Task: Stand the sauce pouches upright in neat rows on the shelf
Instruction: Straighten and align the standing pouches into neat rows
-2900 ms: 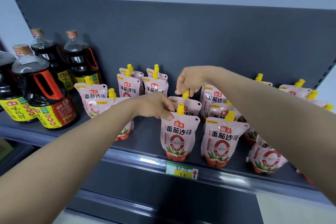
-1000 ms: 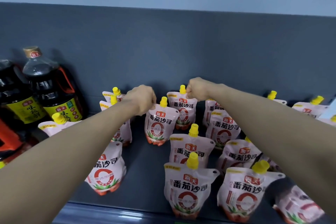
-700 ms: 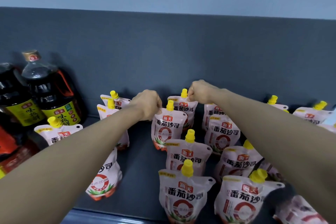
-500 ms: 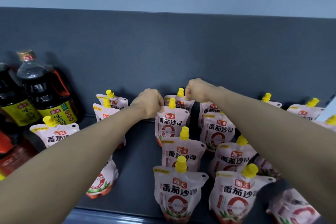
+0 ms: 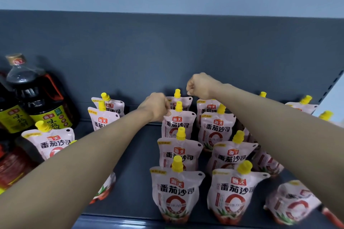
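While both my arms reach toward the back edge of the shelf (image 5: 137, 182), my left hand (image 5: 155, 107) pinches the top left corner of the second pouch (image 5: 177, 124) from the back, thumb on its front and fingers curled. My right hand (image 5: 202, 85) is balled up at the top right corner of the back pouch (image 5: 184, 101), apart from the left with that pouch's yellow cap between them. Whether its fingers actually grip the corner I cannot tell. Both pouches stand upright in a column of four that runs from the back edge to the front edge, ending in the front pouch (image 5: 176, 191). Just right of it stands a neighbouring column (image 5: 234, 195), also upright. Toward the front right corner a leaning pouch (image 5: 292, 204) tilts over, blurred. On the left half, more sauce pouches (image 5: 106, 121) stand loosely spaced, partly hidden by my left forearm. Soy sauce bottles (image 5: 37, 98) fill the back left corner.
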A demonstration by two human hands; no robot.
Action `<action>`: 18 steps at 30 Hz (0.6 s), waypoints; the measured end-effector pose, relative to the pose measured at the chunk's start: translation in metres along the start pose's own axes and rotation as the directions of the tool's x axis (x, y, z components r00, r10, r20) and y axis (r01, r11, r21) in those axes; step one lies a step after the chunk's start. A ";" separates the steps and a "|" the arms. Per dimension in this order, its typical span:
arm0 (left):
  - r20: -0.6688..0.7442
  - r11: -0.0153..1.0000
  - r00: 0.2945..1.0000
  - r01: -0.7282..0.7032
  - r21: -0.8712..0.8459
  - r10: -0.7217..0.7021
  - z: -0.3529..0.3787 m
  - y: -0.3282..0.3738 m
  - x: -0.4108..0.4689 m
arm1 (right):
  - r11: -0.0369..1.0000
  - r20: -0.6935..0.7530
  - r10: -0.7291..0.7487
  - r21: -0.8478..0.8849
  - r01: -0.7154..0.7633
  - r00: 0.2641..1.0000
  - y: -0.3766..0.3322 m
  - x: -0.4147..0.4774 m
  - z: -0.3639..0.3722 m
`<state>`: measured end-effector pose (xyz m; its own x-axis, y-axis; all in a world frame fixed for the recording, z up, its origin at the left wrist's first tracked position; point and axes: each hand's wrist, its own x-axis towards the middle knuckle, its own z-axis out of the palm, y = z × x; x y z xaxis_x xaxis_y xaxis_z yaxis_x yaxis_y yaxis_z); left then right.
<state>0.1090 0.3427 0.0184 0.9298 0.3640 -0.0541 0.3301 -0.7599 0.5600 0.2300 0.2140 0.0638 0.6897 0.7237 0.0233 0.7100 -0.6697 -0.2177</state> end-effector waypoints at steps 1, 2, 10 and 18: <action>0.002 1.000 1.000 -0.002 0.000 0.002 0.000 0.000 0.000 | 1.000 -0.006 -0.004 0.001 0.004 1.000 -0.001 -0.002 -0.001; 0.001 1.000 1.000 -0.003 0.002 0.003 0.000 0.000 0.000 | 1.000 -0.012 -0.007 0.001 0.007 1.000 -0.002 -0.003 -0.002; 0.016 0.999 1.000 -0.023 0.030 0.023 0.000 0.001 -0.004 | 1.000 -0.045 -0.021 0.000 0.021 0.999 -0.008 -0.014 -0.010; 0.010 1.000 1.000 -0.009 0.001 0.009 -0.004 -0.010 -0.007 | 1.000 -0.033 -0.023 0.006 0.023 0.999 -0.019 -0.021 -0.010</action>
<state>0.0988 0.3504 0.0166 0.9343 0.3518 -0.0574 0.3220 -0.7636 0.5597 0.2037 0.2095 0.0771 0.6777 0.7329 0.0607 0.7248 -0.6517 -0.2233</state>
